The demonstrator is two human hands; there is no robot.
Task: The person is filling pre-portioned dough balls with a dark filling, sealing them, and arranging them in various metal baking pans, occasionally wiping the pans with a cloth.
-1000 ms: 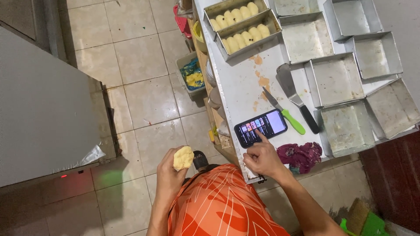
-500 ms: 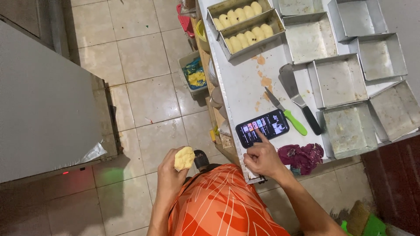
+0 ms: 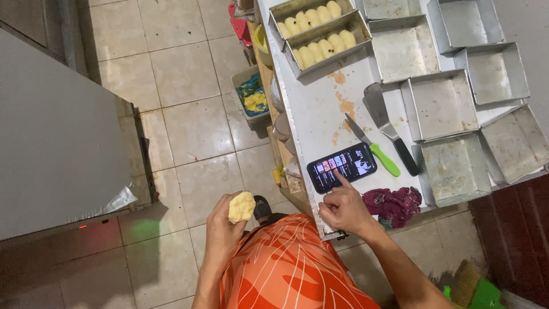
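My left hand (image 3: pixel 220 229) holds a pale yellow lump of dough (image 3: pixel 241 206) out over the tiled floor, away from the table. My right hand (image 3: pixel 343 207) rests at the near edge of the white table (image 3: pixel 311 106), its index finger touching the lit screen of a black phone (image 3: pixel 341 167) that lies flat there. Beside the phone lie a green-handled knife (image 3: pixel 374 151) and a metal scraper with a black handle (image 3: pixel 389 129). A crumpled purple cloth (image 3: pixel 394 203) sits just right of my right hand.
Two metal pans at the table's far end hold rows of shaped dough (image 3: pixel 320 34). Several empty square metal pans (image 3: pixel 443 106) cover the right side. A bin with yellow and green scraps (image 3: pixel 251 97) stands on the floor. A large grey appliance (image 3: pixel 51 137) fills the left.
The view has shifted slightly. My right index finger stays on the phone screen, and my left hand keeps the dough in about the same place.
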